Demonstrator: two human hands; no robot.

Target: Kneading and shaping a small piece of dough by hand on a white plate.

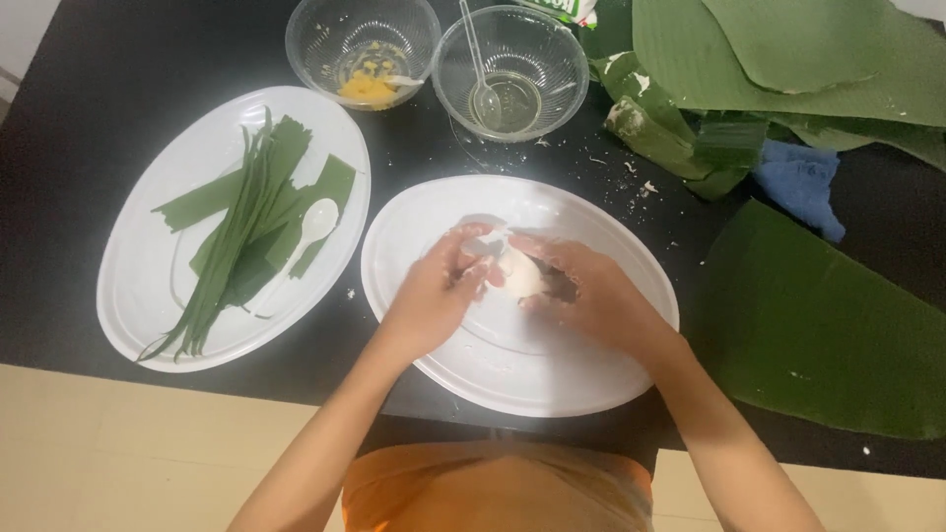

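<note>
Black table (118,59) fills the view. Big banana leaves (788,59) piled top right, another banana leaf piece (828,325) flat at right edge. Two white oval plates: left plate (148,296) carries cut leaf strips (246,227) and a white plastic spoon (317,222); centre plate (591,365) sits under both hands. Two clear bowls behind: left bowl (325,34) with yellow filling (367,87), right bowl (562,69) with a little clear liquid and a clear spoon (478,69). Blue cloth (803,182) beside the folded leaf pieces.

Both forearms come in from bottom, converging over centre plate. Left hand (434,291) curled, fingers bent inward, pinching the left side of a white dough lump (517,274). Right hand (591,291) cupped palm-down, fingers wrapped over the dough's right side. Dough is gripped between both hands, just above the centre plate's middle. Whether it touches the plate, cannot tell. Orange shirt (493,488) at bottom.
</note>
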